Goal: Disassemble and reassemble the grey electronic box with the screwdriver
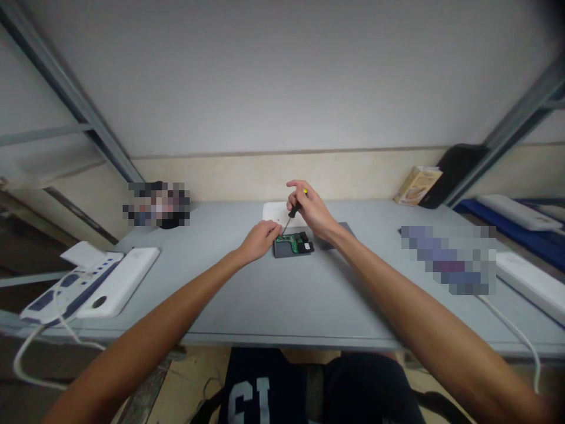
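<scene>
In the head view my right hand [311,209] grips a screwdriver [295,209] with a dark handle and a bit of yellow at its top. Its thin shaft slants down to the upper left part of a green circuit board [291,241]. The board sits in a flat grey casing [286,254] on the desk, with black parts at its right side. My left hand [260,240] is closed at the casing's left upper corner, its fingertips beside the screwdriver tip; what they pinch is too small to make out. A grey flat panel [342,234] lies partly under my right wrist.
White paper [273,213] lies behind the board. To the left are a power strip [75,288] and a white flat box-like device [123,282]. A small carton [417,185] stands at the back right near a black object [459,171]. A white cable [512,324] runs at right.
</scene>
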A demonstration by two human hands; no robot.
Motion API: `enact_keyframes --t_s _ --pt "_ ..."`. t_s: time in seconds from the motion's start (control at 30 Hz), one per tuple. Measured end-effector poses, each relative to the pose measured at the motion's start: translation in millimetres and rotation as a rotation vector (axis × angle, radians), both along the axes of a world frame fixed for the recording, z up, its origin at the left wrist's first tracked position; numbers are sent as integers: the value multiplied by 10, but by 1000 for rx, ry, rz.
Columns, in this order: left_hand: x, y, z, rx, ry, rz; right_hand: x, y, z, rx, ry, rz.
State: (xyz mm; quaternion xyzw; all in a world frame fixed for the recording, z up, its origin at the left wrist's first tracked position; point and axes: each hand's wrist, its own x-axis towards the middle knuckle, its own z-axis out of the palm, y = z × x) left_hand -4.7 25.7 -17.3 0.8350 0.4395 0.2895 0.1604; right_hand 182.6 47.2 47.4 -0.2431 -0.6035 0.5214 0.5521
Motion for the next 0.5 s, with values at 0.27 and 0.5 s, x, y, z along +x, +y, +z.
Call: enact_keyframes --t_s 0.27,0.5 --pt "-26 -21 -6 -23 -39 -7 103 -140 -6 178 -238 -164" --pt "-20 -152 35 34 -29 -3 110 -239 -41 162 -151 -236"
